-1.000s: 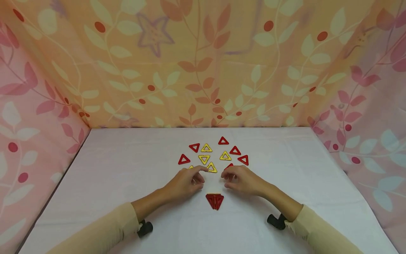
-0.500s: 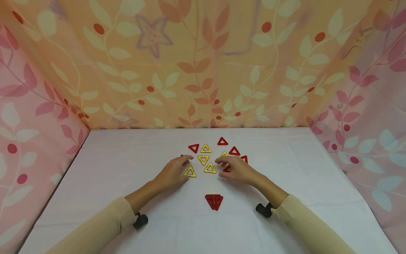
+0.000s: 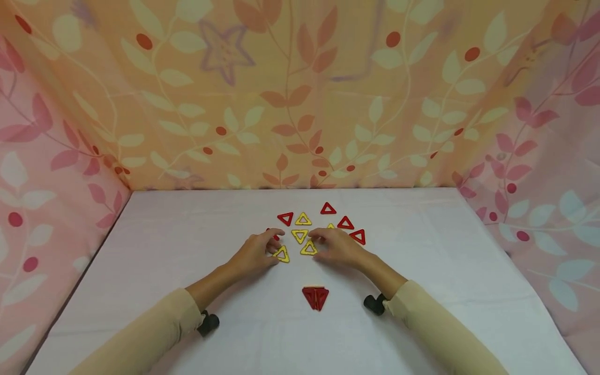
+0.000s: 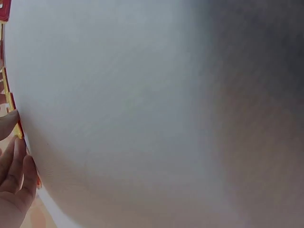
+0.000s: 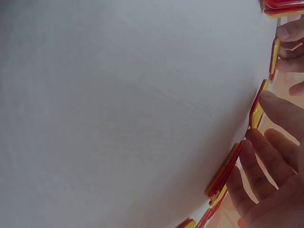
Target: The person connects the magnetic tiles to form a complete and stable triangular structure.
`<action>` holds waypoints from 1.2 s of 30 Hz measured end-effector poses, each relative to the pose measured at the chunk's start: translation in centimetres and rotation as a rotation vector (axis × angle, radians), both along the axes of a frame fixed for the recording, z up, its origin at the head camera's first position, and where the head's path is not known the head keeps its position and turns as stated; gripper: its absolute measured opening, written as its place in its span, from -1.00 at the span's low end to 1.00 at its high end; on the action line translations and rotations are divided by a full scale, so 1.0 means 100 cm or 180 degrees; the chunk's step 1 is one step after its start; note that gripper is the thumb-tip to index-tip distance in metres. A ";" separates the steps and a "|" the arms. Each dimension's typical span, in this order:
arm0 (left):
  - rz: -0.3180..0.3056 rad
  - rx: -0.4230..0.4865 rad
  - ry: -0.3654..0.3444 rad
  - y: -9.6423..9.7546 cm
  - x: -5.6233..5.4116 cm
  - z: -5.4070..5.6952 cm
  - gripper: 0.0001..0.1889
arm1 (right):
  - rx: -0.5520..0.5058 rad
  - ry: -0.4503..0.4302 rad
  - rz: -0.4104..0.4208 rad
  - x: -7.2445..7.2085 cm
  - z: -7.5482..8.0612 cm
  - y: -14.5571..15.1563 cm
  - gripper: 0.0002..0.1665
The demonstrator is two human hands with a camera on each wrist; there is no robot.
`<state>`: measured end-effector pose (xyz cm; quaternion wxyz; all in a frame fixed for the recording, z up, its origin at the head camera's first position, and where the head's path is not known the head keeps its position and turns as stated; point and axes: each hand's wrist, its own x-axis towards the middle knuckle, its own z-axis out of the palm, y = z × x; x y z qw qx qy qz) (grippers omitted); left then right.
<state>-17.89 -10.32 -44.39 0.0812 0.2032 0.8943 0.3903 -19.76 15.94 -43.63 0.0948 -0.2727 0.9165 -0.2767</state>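
In the head view several flat triangular frame tiles, red and yellow, lie on a white cloth. My left hand (image 3: 255, 254) pinches a yellow triangle tile (image 3: 283, 256) between thumb and fingers; its edge shows in the left wrist view as a yellow tile (image 4: 18, 128). Just to the right, my right hand (image 3: 339, 247) has its thumb and fingertips at opposite sides of another yellow triangle tile (image 3: 308, 250), pinching it. A red tile (image 3: 272, 233) is partly covered by the left fingers. Behind the right hand a yellow tile (image 3: 330, 226) shows only its tip.
Nearer the body stands a small assembled piece (image 3: 316, 298) of red triangles with a yellow edge on top. Beyond the hands lie a yellow tile (image 3: 300, 236), another yellow tile (image 3: 303, 219) and red tiles, including one at the right (image 3: 358, 237). Patterned curtains (image 3: 300, 130) enclose the table.
Both hands first drew apart from the middle. Then the right hand moved left to the middle yellow tile, while the left stayed at its yellow tile, which has turned slightly.
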 end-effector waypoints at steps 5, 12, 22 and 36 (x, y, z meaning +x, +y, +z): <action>-0.0059 0.0020 0.0019 0.002 -0.001 0.001 -0.38 | 0.0113 0.0024 -0.0007 0.000 0.002 -0.004 -0.39; -0.0108 0.0020 0.0032 0.006 -0.002 0.000 -0.39 | 0.0163 0.0056 0.0232 -0.001 0.003 -0.007 -0.62; -0.0144 0.0012 0.0042 0.009 -0.004 -0.002 -0.38 | 0.0077 0.0102 0.0354 0.001 0.001 -0.002 -0.65; -0.0357 0.0014 0.0057 0.015 -0.006 -0.003 -0.40 | 0.0115 0.0282 0.0600 0.010 0.003 0.000 -0.68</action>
